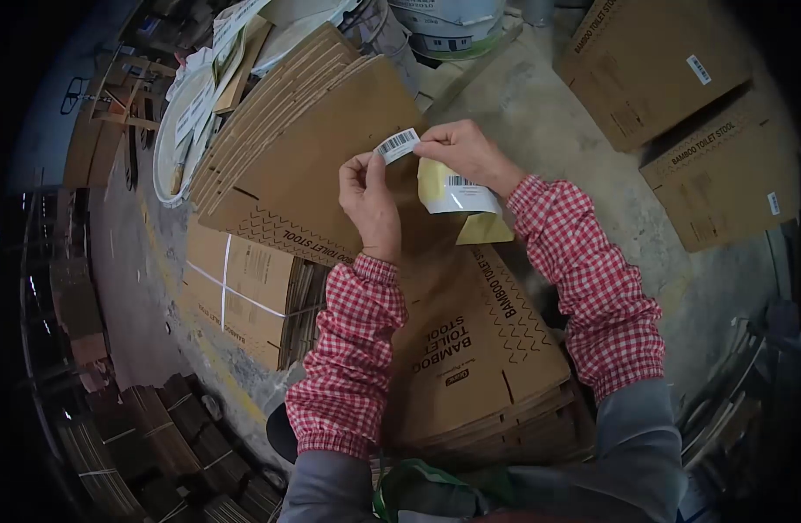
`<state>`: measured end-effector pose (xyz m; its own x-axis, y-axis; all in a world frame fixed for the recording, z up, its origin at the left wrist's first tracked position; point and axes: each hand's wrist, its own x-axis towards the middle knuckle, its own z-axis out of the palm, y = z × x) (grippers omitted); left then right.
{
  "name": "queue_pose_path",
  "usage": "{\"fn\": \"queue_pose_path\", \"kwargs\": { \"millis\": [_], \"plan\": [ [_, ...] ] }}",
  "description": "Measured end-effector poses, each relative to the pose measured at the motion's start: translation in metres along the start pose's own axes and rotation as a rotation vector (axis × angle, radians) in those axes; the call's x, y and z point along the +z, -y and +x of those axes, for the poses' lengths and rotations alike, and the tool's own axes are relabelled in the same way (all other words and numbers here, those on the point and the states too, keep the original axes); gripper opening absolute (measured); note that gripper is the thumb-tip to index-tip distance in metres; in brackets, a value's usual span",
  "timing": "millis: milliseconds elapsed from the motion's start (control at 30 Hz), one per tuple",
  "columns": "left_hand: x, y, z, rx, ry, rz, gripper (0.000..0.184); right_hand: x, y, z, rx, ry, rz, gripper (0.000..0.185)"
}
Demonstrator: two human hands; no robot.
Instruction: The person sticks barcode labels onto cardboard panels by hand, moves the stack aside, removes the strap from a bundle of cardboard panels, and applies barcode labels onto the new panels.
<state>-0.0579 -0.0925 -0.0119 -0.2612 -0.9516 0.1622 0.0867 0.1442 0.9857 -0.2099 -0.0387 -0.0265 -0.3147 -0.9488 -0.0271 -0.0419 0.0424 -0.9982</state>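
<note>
A small white barcode label [397, 146] is stretched between my two hands above the cardboard. The thumb and fingers of my left hand [370, 209] pinch its left end. At its right end, my right hand [472, 157] is closed in a pinch. Below the right hand hangs a curled strip of barcode labels [457, 199] with yellowish backing; the fingers hide how it is held. Under the hands lie flattened cardboard cartons [318, 152] printed "BAMBOO TOILET STOOL". Another stack of these cartons [470, 349] lies nearest my body.
Two cartons bearing barcode labels, an upper carton [649, 65] and a lower carton [723, 179], lie on the floor at right. A strapped carton bundle [239, 283] sits at left. White buckets [448, 26] stand at the back. More bundles [169, 436] fill the lower left.
</note>
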Motion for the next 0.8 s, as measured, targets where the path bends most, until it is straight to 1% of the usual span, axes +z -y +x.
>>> {"fn": "queue_pose_path", "kwargs": {
  "millis": [67, 133, 200, 233, 333, 367, 433, 467, 533, 567, 633, 667, 700, 733, 767, 800],
  "plan": [
    [0.004, 0.008, 0.007, 0.058, -0.049, 0.034, 0.012, 0.001, -0.002, 0.010, -0.074, -0.062, -0.106, 0.025],
    [0.007, 0.017, 0.012, 0.080, -0.098, 0.036, 0.013, 0.004, -0.006, 0.020, -0.062, -0.063, -0.116, 0.025],
    [0.008, 0.023, 0.018, 0.170, -0.138, 0.209, 0.014, 0.005, -0.008, 0.026, -0.094, -0.102, -0.203, 0.022],
    [0.010, 0.025, 0.018, 0.211, -0.167, 0.270, 0.015, 0.010, -0.015, 0.030, -0.158, -0.159, -0.125, 0.025],
    [0.014, 0.030, 0.020, 0.234, -0.215, 0.297, 0.015, 0.012, -0.020, 0.033, -0.146, -0.187, -0.092, 0.027],
    [0.014, 0.032, 0.021, 0.233, -0.215, 0.296, 0.015, 0.012, -0.020, 0.034, -0.127, -0.206, -0.156, 0.029],
    [0.016, 0.033, 0.021, 0.298, -0.263, 0.423, 0.015, 0.013, -0.015, 0.034, -0.119, -0.223, -0.172, 0.029],
    [0.018, 0.034, 0.022, 0.298, -0.260, 0.419, 0.015, 0.013, -0.012, 0.033, -0.111, -0.239, -0.187, 0.030],
    [0.020, 0.035, 0.023, 0.361, -0.312, 0.534, 0.014, 0.015, -0.006, 0.031, -0.095, -0.263, -0.226, 0.030],
    [0.021, 0.035, 0.023, 0.361, -0.310, 0.529, 0.014, 0.016, -0.002, 0.030, -0.081, -0.282, -0.261, 0.029],
    [0.023, 0.034, 0.022, 0.359, -0.354, 0.627, 0.013, 0.018, 0.000, 0.029, -0.070, -0.297, -0.256, 0.031],
    [0.024, 0.033, 0.023, 0.360, -0.352, 0.619, 0.013, 0.020, 0.001, 0.029, -0.086, -0.325, -0.379, 0.034],
    [0.024, 0.032, 0.023, 0.337, -0.354, 0.683, 0.015, 0.021, 0.002, 0.030, -0.102, -0.351, -0.501, 0.037],
    [0.024, 0.031, 0.024, 0.316, -0.356, 0.748, 0.017, 0.022, 0.002, 0.029, -0.149, -0.382, -0.515, 0.048],
    [0.022, 0.029, 0.024, 0.319, -0.354, 0.745, 0.017, 0.018, 0.004, 0.030, -0.151, -0.386, -0.515, 0.048],
    [0.021, 0.022, 0.023, 0.219, -0.364, 0.741, 0.020, 0.012, 0.006, 0.031, -0.075, -0.351, -0.672, 0.052]
  ]
}}
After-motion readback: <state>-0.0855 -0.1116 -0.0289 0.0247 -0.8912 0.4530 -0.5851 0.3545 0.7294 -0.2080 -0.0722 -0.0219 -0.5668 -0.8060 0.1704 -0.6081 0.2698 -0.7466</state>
